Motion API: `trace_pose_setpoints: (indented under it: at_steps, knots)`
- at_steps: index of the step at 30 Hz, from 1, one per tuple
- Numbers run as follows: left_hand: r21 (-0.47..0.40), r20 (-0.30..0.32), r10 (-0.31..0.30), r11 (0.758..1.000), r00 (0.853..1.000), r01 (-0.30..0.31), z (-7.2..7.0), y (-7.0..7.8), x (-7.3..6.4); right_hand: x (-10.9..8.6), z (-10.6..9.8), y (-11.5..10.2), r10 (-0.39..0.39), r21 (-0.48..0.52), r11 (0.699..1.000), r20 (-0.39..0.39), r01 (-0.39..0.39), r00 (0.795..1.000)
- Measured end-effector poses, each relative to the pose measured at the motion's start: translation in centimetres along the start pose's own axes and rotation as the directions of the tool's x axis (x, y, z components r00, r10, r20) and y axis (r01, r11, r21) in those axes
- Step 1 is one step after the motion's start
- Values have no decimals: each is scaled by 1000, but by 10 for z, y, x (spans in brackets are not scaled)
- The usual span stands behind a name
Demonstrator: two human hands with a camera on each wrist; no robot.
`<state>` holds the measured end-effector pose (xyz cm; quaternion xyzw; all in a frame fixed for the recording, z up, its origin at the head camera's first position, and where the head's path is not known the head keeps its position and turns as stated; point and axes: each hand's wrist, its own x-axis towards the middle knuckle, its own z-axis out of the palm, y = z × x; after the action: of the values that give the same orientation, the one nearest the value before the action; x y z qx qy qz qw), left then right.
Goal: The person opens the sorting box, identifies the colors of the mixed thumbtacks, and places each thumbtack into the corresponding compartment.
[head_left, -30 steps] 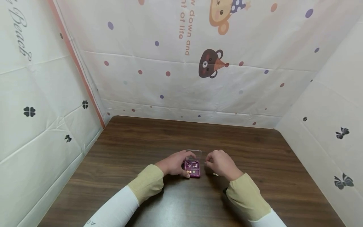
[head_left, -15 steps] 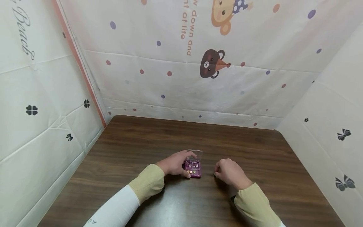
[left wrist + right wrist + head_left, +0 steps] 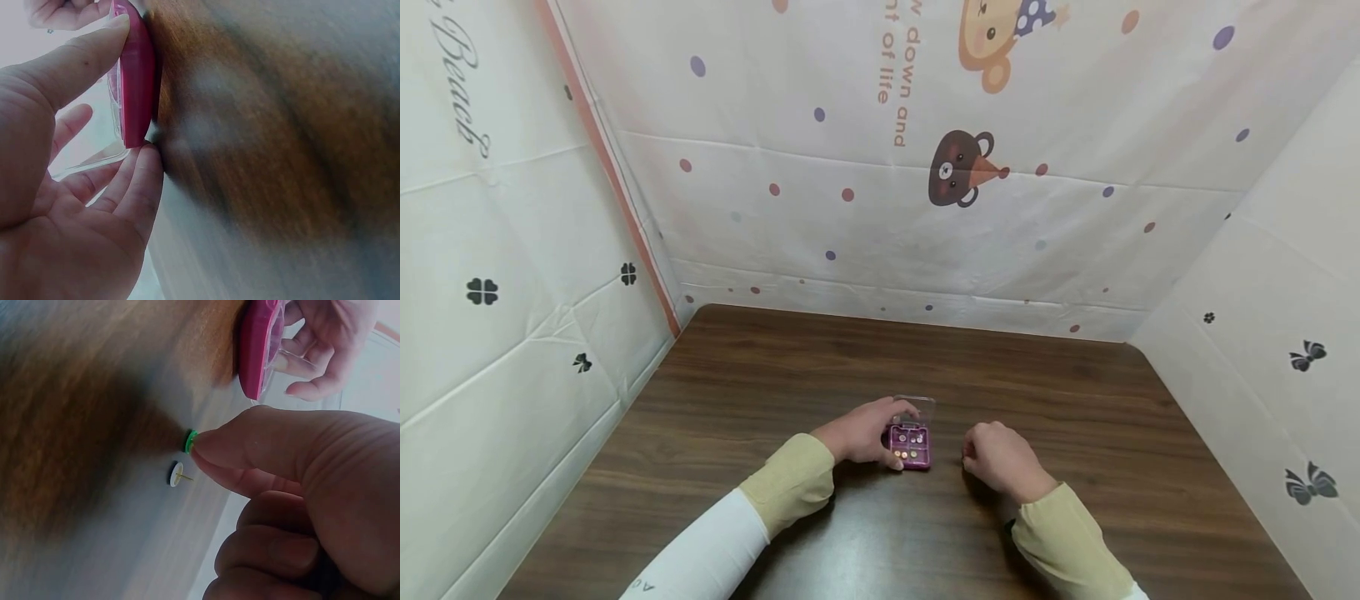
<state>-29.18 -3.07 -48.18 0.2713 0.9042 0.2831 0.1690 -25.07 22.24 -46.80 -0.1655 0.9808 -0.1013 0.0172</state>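
A small magenta compartment box (image 3: 928, 465) lies on the table with its clear lid (image 3: 927, 408) raised. Several tiny tacks sit in its compartments. My left hand (image 3: 867, 432) grips the box, thumb on the near rim and fingers at the hinge side, as the left wrist view shows. To the right of the box, my right hand (image 3: 1006, 460) pinches a green thumbtack (image 3: 189, 442) between thumb and forefinger at the table surface. Beside it lies a white thumbtack (image 3: 176, 475), its pin pointing up. In the head view the right hand hides both tacks.
The dark wooden table (image 3: 790, 358) spreads out around both hands. A white patterned sheet (image 3: 760, 225) hangs behind the table's far edge, and similar sheets stand along the left and right sides.
My right hand has moved away from the box, to the right and nearer, down over the loose tacks, and now shifts slightly back left. The left hand and box stay put.
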Motion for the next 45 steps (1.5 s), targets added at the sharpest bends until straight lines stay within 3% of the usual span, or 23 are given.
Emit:
trace_pose_setpoints:
  at_steps: [45]
  knots:
    - [-14, 10, -5, 1000, 1000, 5, 3, -4, 4, -5, 11, -5, -5, -40, 999, -62, 3, 998]
